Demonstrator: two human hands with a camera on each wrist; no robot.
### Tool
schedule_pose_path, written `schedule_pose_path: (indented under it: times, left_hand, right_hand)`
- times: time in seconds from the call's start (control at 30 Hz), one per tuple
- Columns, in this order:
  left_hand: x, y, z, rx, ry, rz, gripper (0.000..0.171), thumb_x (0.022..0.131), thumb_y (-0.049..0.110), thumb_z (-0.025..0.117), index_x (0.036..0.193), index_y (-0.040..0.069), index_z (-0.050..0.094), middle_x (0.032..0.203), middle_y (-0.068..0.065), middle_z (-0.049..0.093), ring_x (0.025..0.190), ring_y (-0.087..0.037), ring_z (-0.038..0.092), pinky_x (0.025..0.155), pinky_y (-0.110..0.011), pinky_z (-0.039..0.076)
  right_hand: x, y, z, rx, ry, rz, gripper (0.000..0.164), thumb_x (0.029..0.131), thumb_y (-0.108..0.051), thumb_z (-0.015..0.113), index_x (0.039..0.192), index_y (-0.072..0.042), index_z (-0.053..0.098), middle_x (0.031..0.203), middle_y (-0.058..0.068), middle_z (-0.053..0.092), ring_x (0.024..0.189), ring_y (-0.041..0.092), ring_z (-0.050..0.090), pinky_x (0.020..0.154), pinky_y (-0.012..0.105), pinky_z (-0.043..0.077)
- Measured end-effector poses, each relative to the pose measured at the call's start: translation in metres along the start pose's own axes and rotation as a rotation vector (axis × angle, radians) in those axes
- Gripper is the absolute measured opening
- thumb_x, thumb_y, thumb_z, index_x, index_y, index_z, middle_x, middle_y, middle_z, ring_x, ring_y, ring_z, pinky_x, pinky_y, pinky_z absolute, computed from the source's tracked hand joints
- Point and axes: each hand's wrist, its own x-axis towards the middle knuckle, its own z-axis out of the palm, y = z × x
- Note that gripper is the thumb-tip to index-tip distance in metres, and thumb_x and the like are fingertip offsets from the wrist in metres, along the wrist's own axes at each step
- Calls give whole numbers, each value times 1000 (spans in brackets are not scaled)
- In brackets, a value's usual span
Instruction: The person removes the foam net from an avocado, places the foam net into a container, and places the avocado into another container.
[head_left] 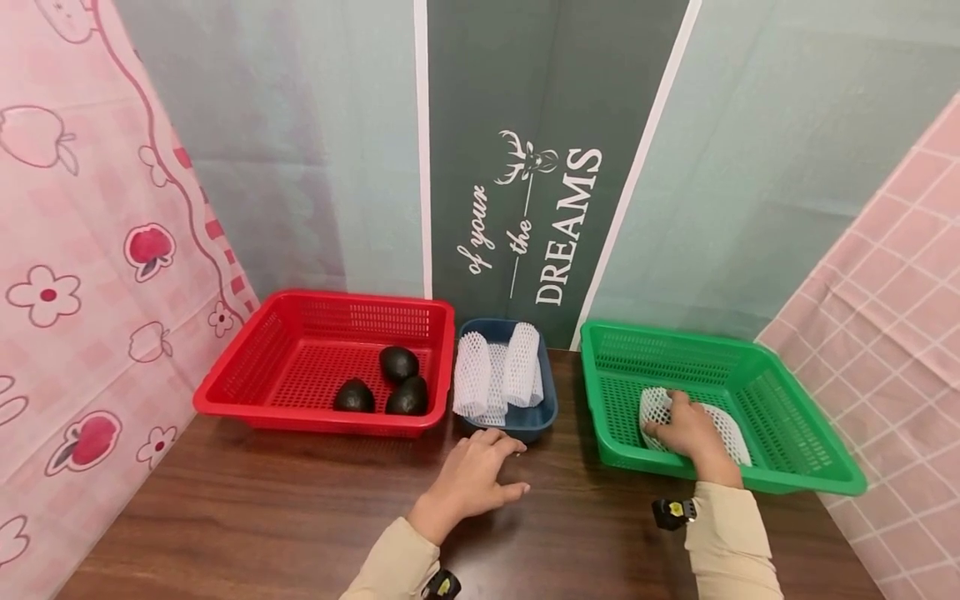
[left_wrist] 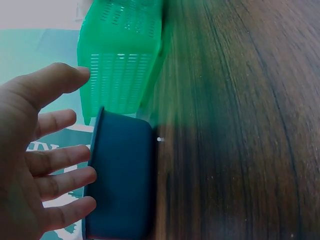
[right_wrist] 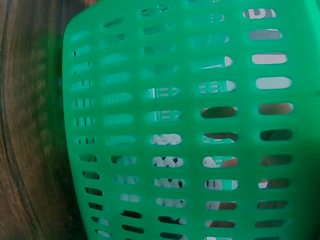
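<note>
In the head view my right hand (head_left: 686, 429) reaches over the near rim into the green basket (head_left: 795, 479). Its thumb and fingers hold a white foam net sleeve (head_left: 655, 406) against the basket floor. Another white foam net piece (head_left: 731, 433) lies under and beside that hand. In the right wrist view the basket wall (right_wrist: 185, 125) covers most of the hand. My left hand (head_left: 476, 475) hovers in front of the blue bin (head_left: 528, 429), fingers spread and holding nothing. The left wrist view shows the hand's straight fingers (left_wrist: 65, 180) beside the bin's wall.
Several white foam net sleeves (head_left: 472, 375) lie in the blue bin. To the left, a red basket (head_left: 322, 421) holds three dark avocados (head_left: 399, 364). All three containers stand on a brown wooden table (head_left: 300, 508), with curtains (head_left: 330, 167) behind and on both sides.
</note>
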Motion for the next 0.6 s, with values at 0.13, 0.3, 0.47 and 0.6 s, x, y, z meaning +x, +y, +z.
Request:
schedule_pose_path:
  times: [0.13, 0.3, 0.47, 0.6]
  left_hand:
    - [2, -3, 4, -5, 1, -1, 43, 73, 44, 73, 107, 18, 66, 96, 2, 60, 88, -18, 57, 70, -32, 47]
    - [3, -9, 7, -7, -41, -35, 43, 73, 43, 74, 106, 17, 66, 95, 1, 59, 88, -19, 57, 69, -33, 47]
    - [2, -13, 11, -34, -111, -65, 41, 72, 39, 75, 106, 17, 67, 95, 0, 59, 87, -20, 57, 69, -32, 47]
    - [1, -16, 14, -44, -132, -64, 40, 72, 35, 75, 107, 16, 67, 94, 0, 59, 87, -20, 57, 70, -32, 47]
  right_hand:
    - [3, 0, 0, -24, -54, 2, 82, 85, -27, 64, 134, 21, 18, 126, 47, 28, 112, 62, 27, 84, 65, 33]
    - [8, -3, -1, -63, -92, -13, 85, 82, -27, 68, 131, 23, 20, 123, 48, 29, 110, 62, 31, 84, 64, 35]
    - [14, 2, -2, -125, -105, 1, 79, 81, -27, 69, 123, 26, 29, 116, 47, 36, 109, 62, 28, 87, 64, 30]
    - [16, 4, 1, -172, -118, -1, 72, 79, -26, 72, 119, 23, 39, 113, 43, 41, 111, 61, 26, 90, 65, 24]
